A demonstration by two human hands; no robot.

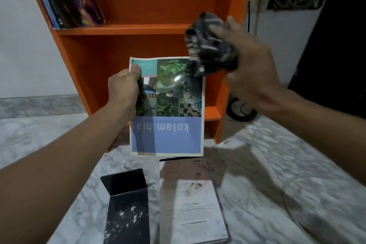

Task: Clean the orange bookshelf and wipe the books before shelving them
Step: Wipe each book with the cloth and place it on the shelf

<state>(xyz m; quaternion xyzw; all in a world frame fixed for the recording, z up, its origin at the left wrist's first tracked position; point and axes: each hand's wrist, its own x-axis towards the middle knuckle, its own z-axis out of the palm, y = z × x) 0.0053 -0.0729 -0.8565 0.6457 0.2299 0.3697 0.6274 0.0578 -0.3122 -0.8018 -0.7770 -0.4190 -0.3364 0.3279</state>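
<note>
Upside down on the lavender-blue band of the thin glossy photo-covered book (172,106), pale letters read "kolam hias"; the small print on the white paperback (195,207) on the floor stays unreadable.

A black bookend (126,200), flecked with white, stands on the marbled floor (287,164). A black wheel (240,110) sits low by the white wall (281,41), below a dark cable (249,18) and a rough dark gap (295,0).

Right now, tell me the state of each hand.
Left hand: grips the kolam hias book by its edge.
Right hand: clutches a bunched dark striped cloth.
</note>
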